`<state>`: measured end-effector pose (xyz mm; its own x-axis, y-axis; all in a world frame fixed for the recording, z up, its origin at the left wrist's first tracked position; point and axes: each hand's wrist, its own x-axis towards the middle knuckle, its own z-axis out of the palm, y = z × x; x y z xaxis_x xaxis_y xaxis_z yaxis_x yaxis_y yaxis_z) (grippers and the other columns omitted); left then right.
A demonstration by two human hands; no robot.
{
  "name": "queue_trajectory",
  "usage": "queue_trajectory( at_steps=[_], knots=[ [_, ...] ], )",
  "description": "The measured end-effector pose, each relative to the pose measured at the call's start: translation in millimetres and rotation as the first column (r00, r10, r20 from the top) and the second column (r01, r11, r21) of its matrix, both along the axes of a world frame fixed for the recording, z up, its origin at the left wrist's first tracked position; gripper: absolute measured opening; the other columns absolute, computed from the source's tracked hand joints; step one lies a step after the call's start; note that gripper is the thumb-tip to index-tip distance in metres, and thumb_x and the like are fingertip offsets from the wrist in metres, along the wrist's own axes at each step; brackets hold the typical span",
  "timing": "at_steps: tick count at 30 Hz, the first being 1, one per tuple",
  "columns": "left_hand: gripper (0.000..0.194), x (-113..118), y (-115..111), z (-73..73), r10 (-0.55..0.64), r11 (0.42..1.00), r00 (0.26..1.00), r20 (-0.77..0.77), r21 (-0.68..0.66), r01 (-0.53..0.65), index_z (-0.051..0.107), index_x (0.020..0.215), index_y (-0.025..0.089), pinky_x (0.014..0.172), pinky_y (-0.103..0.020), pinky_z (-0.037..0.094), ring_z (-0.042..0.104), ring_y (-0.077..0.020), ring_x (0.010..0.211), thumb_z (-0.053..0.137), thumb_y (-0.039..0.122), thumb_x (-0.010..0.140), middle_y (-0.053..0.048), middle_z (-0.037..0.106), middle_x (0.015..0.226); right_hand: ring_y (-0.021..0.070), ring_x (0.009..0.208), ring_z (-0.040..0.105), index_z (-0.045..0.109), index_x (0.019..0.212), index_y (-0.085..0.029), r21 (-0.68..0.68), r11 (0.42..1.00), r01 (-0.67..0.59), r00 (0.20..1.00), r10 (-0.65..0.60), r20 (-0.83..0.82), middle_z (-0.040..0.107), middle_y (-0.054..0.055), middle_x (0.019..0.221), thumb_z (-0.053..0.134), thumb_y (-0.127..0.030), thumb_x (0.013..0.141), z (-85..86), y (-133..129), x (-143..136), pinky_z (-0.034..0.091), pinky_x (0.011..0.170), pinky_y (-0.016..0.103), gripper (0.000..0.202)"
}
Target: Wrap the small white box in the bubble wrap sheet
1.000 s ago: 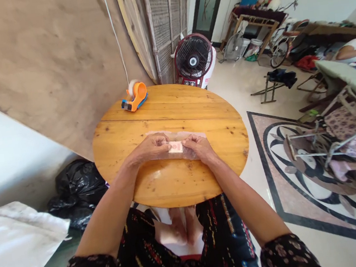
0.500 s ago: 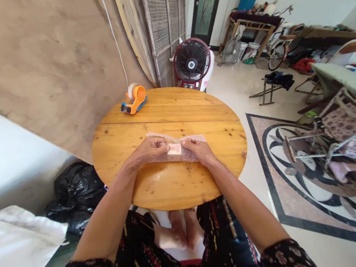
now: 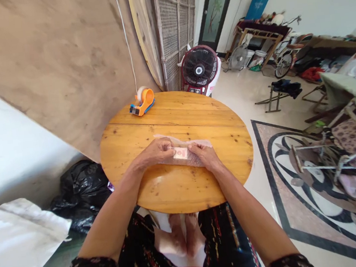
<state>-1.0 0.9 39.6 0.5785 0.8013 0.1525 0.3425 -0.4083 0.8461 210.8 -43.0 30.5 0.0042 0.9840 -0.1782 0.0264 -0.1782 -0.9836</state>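
A sheet of clear bubble wrap (image 3: pixel 196 160) lies across the middle of the round wooden table (image 3: pixel 175 194). On it rests a small pale box with a reddish print (image 3: pixel 180 153), between my two hands. My left hand (image 3: pixel 158 151) is closed on the wrap at the box's left end, thumb against the box. My right hand (image 3: pixel 204 152) pinches the wrap just right of the box. An orange tape dispenser (image 3: pixel 143 103) with a roll of tape stands at the table's back left edge.
A dark red fan (image 3: pixel 199 68) stands behind the table. Black plastic bags (image 3: pixel 83 184) and a white sack (image 3: pixel 19 239) are at the left. A folding stool (image 3: pixel 272 98), a chair with patterned cloth (image 3: pixel 355 129) and a cloth-covered table (image 3: pixel 347 86) stand at the right.
The view has shifted, so the table and fan appear slightly farther right and lower. Both hands stay on the wrap by the box, with only slight finger movement.
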Motion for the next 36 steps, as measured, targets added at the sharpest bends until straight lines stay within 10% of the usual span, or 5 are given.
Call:
queue_trajectory(
  at_steps=[36],
  knots=[
    [0.015,3.2,-5.8,3.3,0.033,0.988,0.997,0.071,-0.156,-0.022,0.053,0.069,0.016,0.057,-0.021,0.038,0.049,-0.0102,0.063,0.062,0.028,0.069,0.002,0.055,0.070,0.0084,0.052,0.034,0.054,0.061,-0.019,0.110,0.994,-0.005,0.986,-0.013,0.169,0.043,-0.006,0.056,0.067,-0.055,0.070,-16.0,5.4,9.6,0.026,0.051,0.024,0.038]
  ],
)
